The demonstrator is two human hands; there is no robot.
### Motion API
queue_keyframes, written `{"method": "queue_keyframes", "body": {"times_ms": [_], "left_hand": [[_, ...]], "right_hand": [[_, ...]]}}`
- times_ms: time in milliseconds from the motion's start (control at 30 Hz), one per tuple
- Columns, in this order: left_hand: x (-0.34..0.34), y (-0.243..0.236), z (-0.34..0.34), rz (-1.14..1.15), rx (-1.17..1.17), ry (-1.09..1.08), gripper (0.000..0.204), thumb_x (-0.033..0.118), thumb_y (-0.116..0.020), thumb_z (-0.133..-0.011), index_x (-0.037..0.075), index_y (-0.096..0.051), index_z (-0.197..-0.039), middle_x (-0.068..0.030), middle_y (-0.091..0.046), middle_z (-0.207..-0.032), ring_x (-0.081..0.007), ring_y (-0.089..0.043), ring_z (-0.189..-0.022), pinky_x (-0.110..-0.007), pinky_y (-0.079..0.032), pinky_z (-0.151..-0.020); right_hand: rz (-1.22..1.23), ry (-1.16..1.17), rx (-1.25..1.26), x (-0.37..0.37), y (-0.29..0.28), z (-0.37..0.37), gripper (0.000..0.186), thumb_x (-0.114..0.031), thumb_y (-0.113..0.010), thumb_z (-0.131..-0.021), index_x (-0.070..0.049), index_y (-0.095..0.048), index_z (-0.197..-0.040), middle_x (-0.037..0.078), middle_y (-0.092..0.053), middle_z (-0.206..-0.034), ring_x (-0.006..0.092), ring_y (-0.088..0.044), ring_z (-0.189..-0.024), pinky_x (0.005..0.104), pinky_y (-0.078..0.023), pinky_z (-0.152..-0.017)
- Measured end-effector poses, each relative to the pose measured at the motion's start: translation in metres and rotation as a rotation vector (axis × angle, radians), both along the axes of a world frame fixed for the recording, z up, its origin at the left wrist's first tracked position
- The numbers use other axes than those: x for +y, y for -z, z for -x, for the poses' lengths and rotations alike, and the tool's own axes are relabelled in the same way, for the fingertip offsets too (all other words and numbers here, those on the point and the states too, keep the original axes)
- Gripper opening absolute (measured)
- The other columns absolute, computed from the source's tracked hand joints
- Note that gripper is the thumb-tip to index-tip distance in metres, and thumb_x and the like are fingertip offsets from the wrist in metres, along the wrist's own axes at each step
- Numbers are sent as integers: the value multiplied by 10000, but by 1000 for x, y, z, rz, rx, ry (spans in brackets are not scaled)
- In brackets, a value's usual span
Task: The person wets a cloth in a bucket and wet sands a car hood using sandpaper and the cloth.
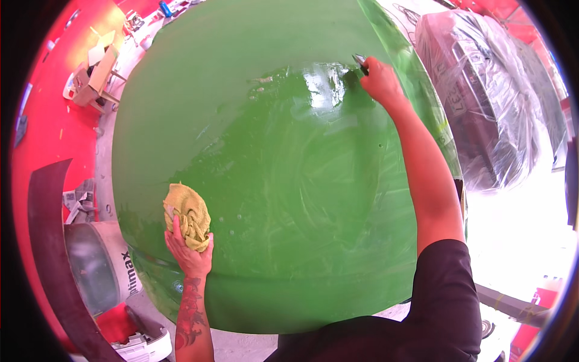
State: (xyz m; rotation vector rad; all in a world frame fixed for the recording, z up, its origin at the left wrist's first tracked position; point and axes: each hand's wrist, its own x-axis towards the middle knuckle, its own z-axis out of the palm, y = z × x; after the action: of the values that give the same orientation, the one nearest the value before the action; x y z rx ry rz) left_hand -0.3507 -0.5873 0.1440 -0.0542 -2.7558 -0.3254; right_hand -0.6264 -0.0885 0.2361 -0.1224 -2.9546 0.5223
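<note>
A broad, curved green car panel fills the middle, wet in places, with a bright glare patch toward the far side. My left hand is closed around a bunched yellow cloth, which lies against the panel at the near left. Stretched far forward, my right hand grips a small dark, flat piece at the panel's far right, just right of the glare. Its exact kind is hard to make out, as the fingers cover most of it. Cloudy smears mark the green surface between the two hands.
Right of the panel stands a car wrapped in clear plastic sheeting. A white bucket and a long dark curved strip are at the near left. Farther back on the left is a wooden stand on the red floor.
</note>
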Motion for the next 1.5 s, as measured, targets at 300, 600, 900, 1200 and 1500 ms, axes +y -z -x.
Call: {"method": "queue_keyframes", "body": {"times_ms": [300,600,900,1200,1500], "left_hand": [[0,-7,-1,8,-3,-12,971,380,-782,-741,84,-250,-1499,-134,-390,-1460,-399,-382,-1325,-577,-223,-1147],[1,-6,1,-17,-16,-9,991,383,-799,-720,94,-258,-1498,-156,-393,-1438,-397,-364,-1334,-582,-222,-1148],[2,-10,1,-42,-32,-26,988,385,-803,-714,91,-268,-1491,-183,-386,-1430,-407,-341,-1348,-583,-226,-1145],[6,-9,3,-46,-24,6,948,395,-760,-763,79,-244,-1493,-94,-342,-1513,-429,-320,-1359,-571,-210,-1148],[-5,-5,-6,-25,-8,-28,967,366,-781,-736,85,-247,-1492,-100,-369,-1485,-444,-329,-1349,-592,-222,-1133]], "right_hand": [[-304,15,-10,14,19,-6,214,-107,-572,-807,-22,-605,-1001,226,-583,-1064,400,-606,-1005,489,-507,-856],[-171,109,116,14,36,16,179,-27,-501,-823,-34,-621,-956,190,-643,-1068,392,-592,-1041,498,-498,-846],[9,9,261,16,52,6,315,-13,-452,-834,-65,-627,-1091,221,-595,-1222,415,-594,-1061,477,-483,-904],[-12,-431,394,-181,99,16,294,-112,-440,-896,-85,-582,-1152,174,-583,-1152,337,-557,-1128,471,-446,-949],[88,-372,243,-126,77,42,412,4,-447,-884,-123,-589,-1250,130,-621,-1246,330,-573,-1178,427,-471,-991]]}}
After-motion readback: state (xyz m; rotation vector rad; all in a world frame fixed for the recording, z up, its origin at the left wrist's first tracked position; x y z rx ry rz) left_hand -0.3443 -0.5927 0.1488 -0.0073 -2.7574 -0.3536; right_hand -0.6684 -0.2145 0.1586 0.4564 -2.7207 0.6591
